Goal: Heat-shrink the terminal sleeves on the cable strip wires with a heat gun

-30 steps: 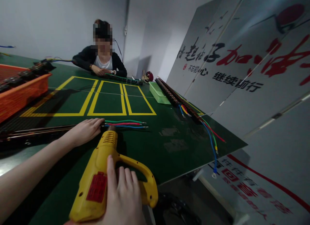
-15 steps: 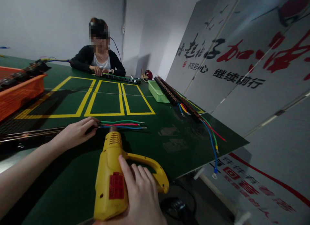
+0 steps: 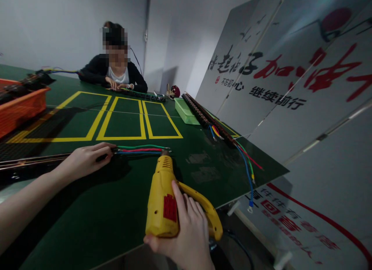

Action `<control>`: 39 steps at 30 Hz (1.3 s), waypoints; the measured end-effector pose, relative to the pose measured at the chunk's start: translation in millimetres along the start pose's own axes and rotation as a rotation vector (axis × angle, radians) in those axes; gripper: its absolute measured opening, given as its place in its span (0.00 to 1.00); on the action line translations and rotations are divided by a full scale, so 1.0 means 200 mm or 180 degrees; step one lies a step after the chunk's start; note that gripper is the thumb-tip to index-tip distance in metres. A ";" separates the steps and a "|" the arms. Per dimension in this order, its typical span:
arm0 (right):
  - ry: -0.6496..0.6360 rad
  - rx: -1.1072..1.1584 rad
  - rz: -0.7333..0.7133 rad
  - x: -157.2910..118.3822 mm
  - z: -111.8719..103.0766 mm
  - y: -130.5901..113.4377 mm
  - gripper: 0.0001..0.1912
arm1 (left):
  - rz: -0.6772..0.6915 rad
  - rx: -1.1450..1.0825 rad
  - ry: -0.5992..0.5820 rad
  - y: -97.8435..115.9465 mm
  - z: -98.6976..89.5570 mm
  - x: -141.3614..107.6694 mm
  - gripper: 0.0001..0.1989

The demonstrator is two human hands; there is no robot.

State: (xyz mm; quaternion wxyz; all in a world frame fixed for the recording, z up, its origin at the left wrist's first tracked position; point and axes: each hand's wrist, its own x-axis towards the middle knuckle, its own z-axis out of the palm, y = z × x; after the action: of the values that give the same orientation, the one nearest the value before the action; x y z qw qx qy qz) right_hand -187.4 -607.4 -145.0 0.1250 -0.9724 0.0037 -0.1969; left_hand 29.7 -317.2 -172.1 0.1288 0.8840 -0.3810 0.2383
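Note:
My right hand [image 3: 188, 227] is wrapped round the body of a yellow heat gun [image 3: 162, 200] with a red label. Its metal nozzle points away from me and meets the free ends of the wires in the view. My left hand [image 3: 90, 157] is closed in a pinch where green, red and blue wires [image 3: 139, 150] come out of a long dark strip with copper-coloured rails [image 3: 35, 160]. The wires lie side by side, pointing right, with metal lugs showing at the tips. The fingertips partly hide the wire bases.
An orange basket [image 3: 26, 111] with dark strips stands at left. Across the green table [image 3: 116, 200], a person [image 3: 116, 72] handles another strip. At right are a green tray [image 3: 186, 114] and long strips with dangling wires [image 3: 247, 161]. Yellow tape marks rectangles.
The heat gun has moved right along the wires, from near my left hand to their lug ends. My left hand keeps its pinch. The view has shifted slightly.

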 end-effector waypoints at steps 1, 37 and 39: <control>0.0039 -0.0064 -0.0004 0.00 0.00 -0.01 0.62 | -0.0050 -0.0031 -0.0003 0.00 0.00 0.00 0.13; -0.0039 -0.0180 -0.0459 -0.04 0.30 -0.41 0.33 | -0.0547 -0.0688 -0.0013 0.07 -0.01 0.04 0.10; -0.0107 -0.0096 -0.0526 -0.02 0.23 -0.37 0.36 | -0.0563 -0.0708 -0.0019 0.07 -0.01 0.04 0.10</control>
State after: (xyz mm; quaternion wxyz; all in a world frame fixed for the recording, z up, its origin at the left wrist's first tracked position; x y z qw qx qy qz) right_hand -177.1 -523.3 -170.3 0.0937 -0.9743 -0.0758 -0.1901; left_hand 24.2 -330.4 -166.0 0.2453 0.8951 -0.3260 0.1796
